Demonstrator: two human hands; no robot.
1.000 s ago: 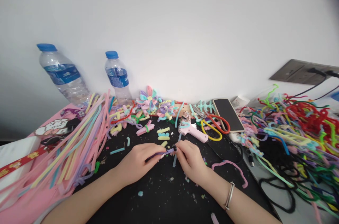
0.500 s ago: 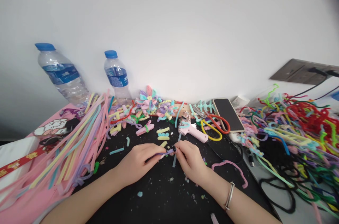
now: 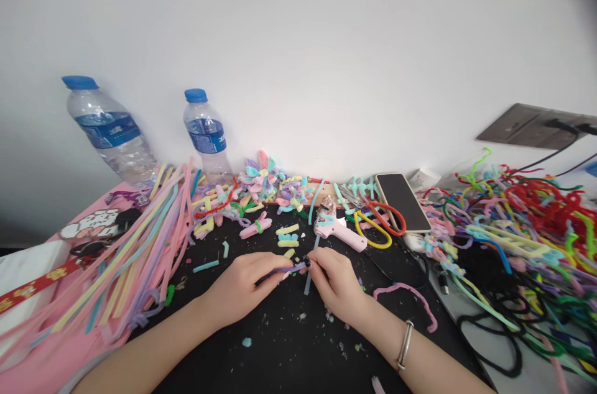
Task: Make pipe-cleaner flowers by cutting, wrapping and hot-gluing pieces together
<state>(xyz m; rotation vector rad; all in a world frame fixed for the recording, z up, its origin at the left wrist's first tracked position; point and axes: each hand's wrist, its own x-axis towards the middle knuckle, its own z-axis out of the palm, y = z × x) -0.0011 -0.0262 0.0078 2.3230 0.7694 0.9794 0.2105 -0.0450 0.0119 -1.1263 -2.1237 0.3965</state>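
Between my two hands runs a short purple pipe cleaner [image 3: 295, 268], held just above the black tabletop. My left hand [image 3: 254, 282] pinches it with thumb and fingers from the left. At its right end the fingertips of my right hand [image 3: 333, 276] are closed on it. Just beyond my fingers lie short yellow and blue pipe cleaner pieces [image 3: 288, 237]. A pink glue gun [image 3: 342, 232] rests beyond my right hand, with a clear glue stick [image 3: 308, 282] showing by that hand.
Scissors [image 3: 373, 229] with yellow and red handles and a phone [image 3: 403, 201] lie at the back right. Two water bottles [image 3: 205, 133] stand by the wall. Long pastel pipe cleaners [image 3: 135, 245] fill the left; a tangled colourful pile [image 3: 536, 238] covers the right. A fuzzy flower [image 3: 262, 173] sits behind.
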